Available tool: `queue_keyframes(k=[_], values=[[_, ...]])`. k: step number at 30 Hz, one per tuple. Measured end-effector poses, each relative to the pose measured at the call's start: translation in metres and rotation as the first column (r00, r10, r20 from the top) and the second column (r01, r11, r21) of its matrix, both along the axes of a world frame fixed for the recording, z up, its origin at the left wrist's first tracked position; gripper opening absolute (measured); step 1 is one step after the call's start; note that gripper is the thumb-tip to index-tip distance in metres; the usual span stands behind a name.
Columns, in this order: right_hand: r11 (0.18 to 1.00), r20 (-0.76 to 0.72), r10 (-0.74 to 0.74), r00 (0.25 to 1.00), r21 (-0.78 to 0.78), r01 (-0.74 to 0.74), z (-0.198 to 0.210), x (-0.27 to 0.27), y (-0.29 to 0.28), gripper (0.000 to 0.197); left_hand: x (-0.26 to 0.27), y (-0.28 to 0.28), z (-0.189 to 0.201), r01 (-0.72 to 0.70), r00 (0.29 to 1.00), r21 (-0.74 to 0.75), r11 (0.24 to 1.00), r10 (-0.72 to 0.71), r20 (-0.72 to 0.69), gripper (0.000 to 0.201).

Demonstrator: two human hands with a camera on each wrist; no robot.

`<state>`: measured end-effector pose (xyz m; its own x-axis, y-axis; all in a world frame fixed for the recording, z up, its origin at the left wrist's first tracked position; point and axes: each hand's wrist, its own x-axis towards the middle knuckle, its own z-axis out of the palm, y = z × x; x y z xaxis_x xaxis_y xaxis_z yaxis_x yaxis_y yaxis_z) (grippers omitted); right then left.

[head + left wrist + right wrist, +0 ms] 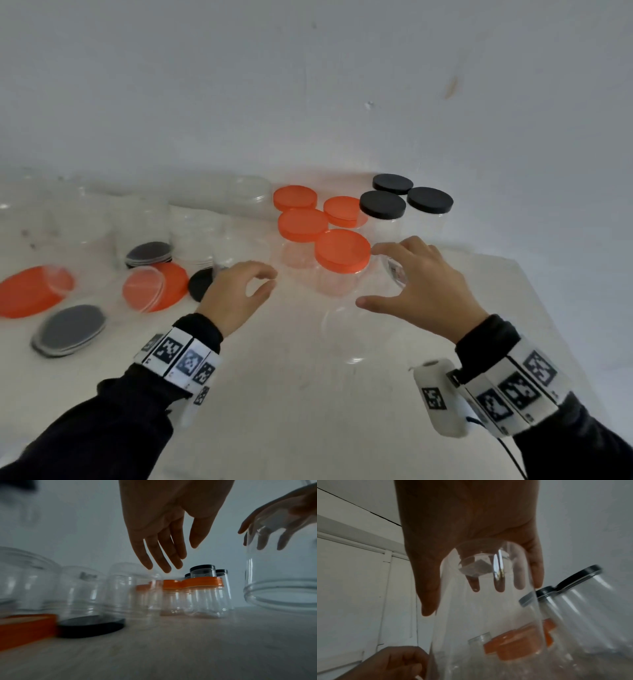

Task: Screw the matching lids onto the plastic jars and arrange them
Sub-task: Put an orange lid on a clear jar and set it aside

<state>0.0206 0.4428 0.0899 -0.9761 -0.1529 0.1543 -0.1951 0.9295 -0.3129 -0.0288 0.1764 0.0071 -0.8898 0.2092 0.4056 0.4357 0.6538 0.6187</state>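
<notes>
My right hand grips a clear lidless jar by its base, mouth pointing down, just above the table. The right wrist view shows the jar with my fingers wrapped round its base. In the left wrist view the jar's threaded mouth hangs at the right, under my right hand. My left hand hovers beside it, fingers loose, holding nothing. Several orange-lidded jars and three black-lidded jars stand behind my hands.
Loose orange lids and dark lids lie at the left, with a black lid by my left wrist. Several clear jars without lids stand at the back left. The white wall rises behind the table.
</notes>
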Motion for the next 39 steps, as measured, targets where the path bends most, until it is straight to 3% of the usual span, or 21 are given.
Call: queue_keyframes(k=[4,8,14,18,21,26,32,36,39], values=[[0.996,-0.008,0.084,0.996,-0.008,-0.084,0.002,-0.011,-0.041,0.071,0.012,-0.047,-0.007,-0.043,0.991,-0.067,0.997,0.051,0.123,0.013],[0.991,-0.013,0.133,0.991,-0.030,-0.133,-0.002,-0.022,-0.071,0.071,0.010,-0.074,-0.014,-0.019,0.973,-0.273,0.962,0.081,0.217,0.024],[0.990,-0.025,0.136,0.990,-0.017,-0.137,-0.009,-0.026,-0.092,0.072,-0.008,-0.090,-0.017,0.060,0.925,-0.560,0.827,0.164,0.342,0.063],[0.995,-0.059,0.097,0.994,-0.029,-0.099,-0.012,-0.024,-0.094,0.073,-0.020,-0.095,-0.023,0.141,0.889,-0.672,0.727,0.206,0.409,0.073],[0.996,-0.099,0.070,0.993,-0.044,-0.075,-0.014,-0.019,-0.095,0.075,-0.023,-0.097,-0.024,0.171,0.869,-0.668,0.725,0.209,0.449,0.069],[0.992,-0.135,0.016,0.991,-0.120,-0.033,-0.022,-0.008,-0.097,0.083,-0.019,-0.100,-0.019,0.143,0.914,-0.604,0.784,0.128,0.384,0.061],[0.961,-0.131,-0.043,0.990,-0.276,0.005,-0.031,0.004,-0.097,0.076,-0.012,-0.097,-0.018,0.198,0.911,-0.643,0.739,0.104,0.400,0.064],[0.952,-0.117,-0.039,0.992,-0.306,0.001,-0.040,0.006,-0.095,0.075,-0.011,-0.098,-0.017,0.227,0.904,-0.606,0.762,0.066,0.422,0.052],[0.955,-0.091,-0.037,0.995,-0.296,0.008,-0.043,0.009,-0.095,0.077,-0.010,-0.096,-0.016,0.228,0.896,-0.593,0.772,0.072,0.439,0.058]])
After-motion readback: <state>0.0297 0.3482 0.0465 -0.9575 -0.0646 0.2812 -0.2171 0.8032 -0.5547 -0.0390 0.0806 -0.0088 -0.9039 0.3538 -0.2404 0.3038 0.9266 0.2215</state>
